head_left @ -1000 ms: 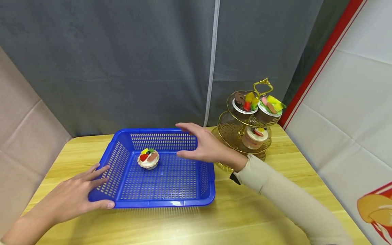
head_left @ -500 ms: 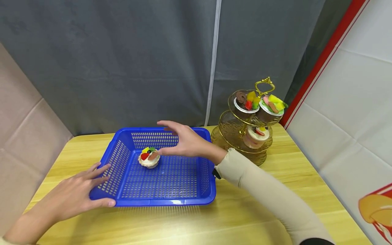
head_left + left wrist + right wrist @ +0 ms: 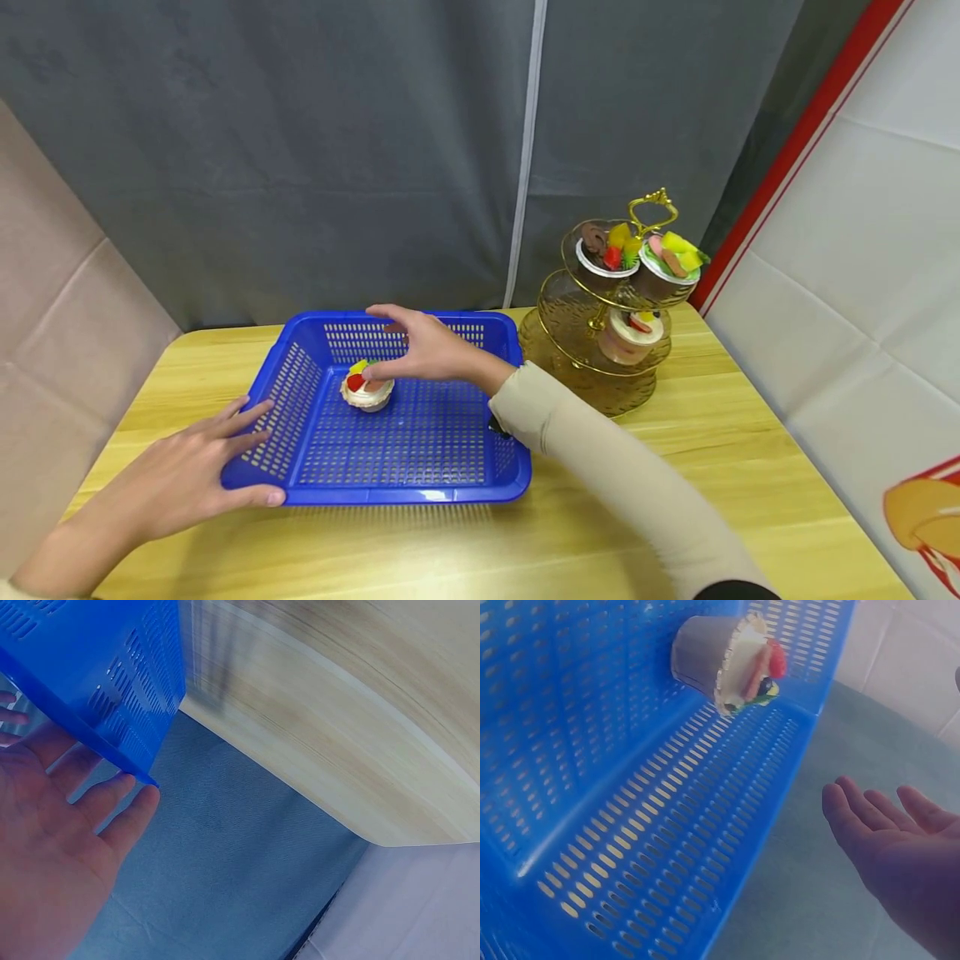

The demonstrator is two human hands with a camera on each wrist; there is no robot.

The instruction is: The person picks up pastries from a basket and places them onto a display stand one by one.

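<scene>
A cupcake (image 3: 366,395) topped with cream and fruit stands inside the blue plastic basket (image 3: 405,497), left of its middle. My right hand (image 3: 427,346) hovers over the basket with thumb and fingers spread apart, holding nothing. In the head view the thumb overlaps the cupcake's topping; the right wrist view shows a gap between the fingers and the cupcake (image 3: 720,664). At the basket's front left corner rests my left hand (image 3: 187,475), its thumb along the front rim and its fingers extended against the left side. Those fingertips (image 3: 139,806) lie right at the rim.
A gold-trimmed tiered stand (image 3: 558,321) is to the right of the basket. On its top tier sit a chocolate cup dessert (image 3: 609,258) and a green-creamed one (image 3: 667,275); a pale cup dessert (image 3: 630,337) is lower. A grey curtain (image 3: 337,167) hangs behind the wooden table (image 3: 600,517).
My right hand has moved left from the basket's right part until close over the cupcake. The left hand stays at the basket corner, and the cupcake has not moved.
</scene>
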